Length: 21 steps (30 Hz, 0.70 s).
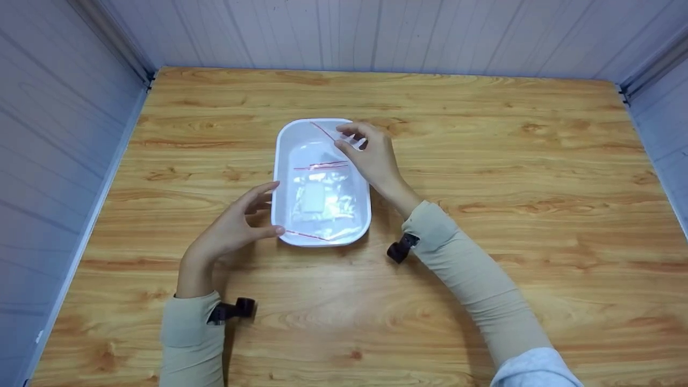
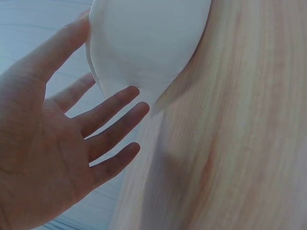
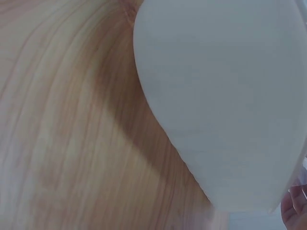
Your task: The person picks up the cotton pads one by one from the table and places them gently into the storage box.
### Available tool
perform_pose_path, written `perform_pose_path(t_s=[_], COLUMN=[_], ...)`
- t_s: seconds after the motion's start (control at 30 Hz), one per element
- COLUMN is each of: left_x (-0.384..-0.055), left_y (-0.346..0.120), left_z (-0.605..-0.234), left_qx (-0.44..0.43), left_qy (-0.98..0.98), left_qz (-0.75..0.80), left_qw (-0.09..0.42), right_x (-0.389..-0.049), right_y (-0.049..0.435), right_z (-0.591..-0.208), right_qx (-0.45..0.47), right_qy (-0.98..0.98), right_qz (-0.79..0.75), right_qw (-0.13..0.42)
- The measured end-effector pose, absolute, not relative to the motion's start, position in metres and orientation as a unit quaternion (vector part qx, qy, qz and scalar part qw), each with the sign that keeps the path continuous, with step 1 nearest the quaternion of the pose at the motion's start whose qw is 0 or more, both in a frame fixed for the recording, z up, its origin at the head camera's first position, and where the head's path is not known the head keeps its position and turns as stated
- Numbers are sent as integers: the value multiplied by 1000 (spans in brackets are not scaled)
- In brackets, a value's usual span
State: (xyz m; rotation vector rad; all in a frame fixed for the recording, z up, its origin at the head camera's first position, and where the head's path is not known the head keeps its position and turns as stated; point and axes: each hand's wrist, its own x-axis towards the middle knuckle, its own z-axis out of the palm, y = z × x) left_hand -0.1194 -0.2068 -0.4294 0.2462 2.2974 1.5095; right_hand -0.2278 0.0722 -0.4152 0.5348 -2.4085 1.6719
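A white plastic tub (image 1: 282,161) stands on the wooden table in the head view. Inside lie clear zip bags with red seal lines; the middle bag (image 1: 336,201) has a white rectangle in it. My left hand (image 1: 231,226) touches the tub's left side, thumb at the near corner, fingers spread and nearly straight. At the far right corner, the curled fingers and thumb of my right hand (image 1: 373,153) hold a clear zip bag (image 1: 322,130), partly hidden by the hand. Only a few curled fingertips (image 3: 295,208) show in the right wrist view, past the tub's wall (image 3: 225,105).
The wood-grain table (image 1: 510,188) extends around the tub on all sides. Pale panelled walls (image 1: 376,37) enclose it at the back and both sides. A small black camera (image 1: 400,248) is strapped to the right wrist, another camera (image 1: 236,309) to the left.
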Motion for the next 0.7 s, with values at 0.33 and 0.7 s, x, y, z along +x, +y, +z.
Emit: perform_pose_path(t_s=[0.33, 0.7], left_x=[-119, -119], left_y=[-208, -208], left_z=[-429, -430], left_qx=[96, 90], left_qy=[820, 819], left_qz=[534, 535], left_qw=[181, 186], right_x=[-227, -220], right_y=[72, 76], right_z=[-416, -413], right_qx=[185, 193], right_qy=[-800, -791], right_qz=[565, 572], right_qw=[81, 99])
